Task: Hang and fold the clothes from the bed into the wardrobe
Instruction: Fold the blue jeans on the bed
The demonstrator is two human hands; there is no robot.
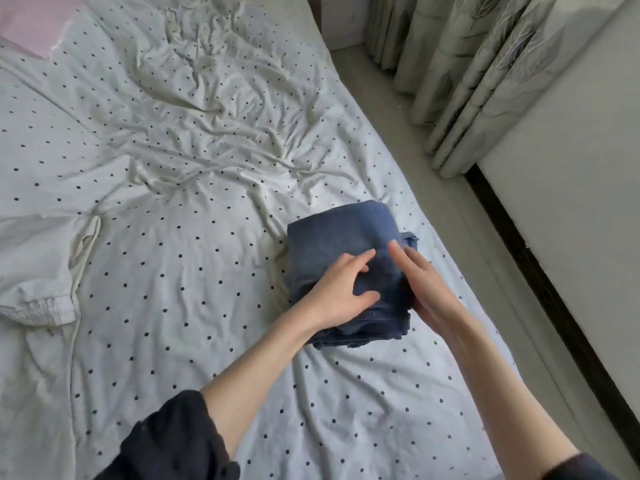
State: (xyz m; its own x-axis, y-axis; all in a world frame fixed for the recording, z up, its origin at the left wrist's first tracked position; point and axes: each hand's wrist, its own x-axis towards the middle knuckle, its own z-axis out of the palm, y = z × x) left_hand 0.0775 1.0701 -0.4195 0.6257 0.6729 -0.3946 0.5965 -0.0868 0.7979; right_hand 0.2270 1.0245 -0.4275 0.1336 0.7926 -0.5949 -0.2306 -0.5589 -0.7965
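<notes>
Looking at: one head view, angled down over the bed, where I see both of the person's forearms reaching out from dark sleeves (173, 441).
Task item: folded blue jeans (343, 237), a compact denim stack lying on the bed near its right edge, layers showing at the near end.
Left hand: the left hand (341, 289) rests on top of the jeans, fingers spread and fairly straight, thumb out across the near hem; I read it as open and pressing, not gripping.
Right hand: the right hand (427, 285) lies along the right side of the stack, fingers straight and pointing away from me, palm against the denim edge; open as well. I cannot tell whether its thumb is tucked under the fabric.
Bed: white sheet with small dark dots (194, 258), heavily creased toward the far middle.
Other clothing: a white garment (38, 271) with a gathered cuff lies spread on the left side of the bed, well apart from the jeans.
Far corner: a pink patch (31, 26) shows at the top left.
Right of bed: a strip of floor (433, 188), then pale leaf-patterned curtains (485, 74) and a white panel with a dark lower edge (568, 216).
</notes>
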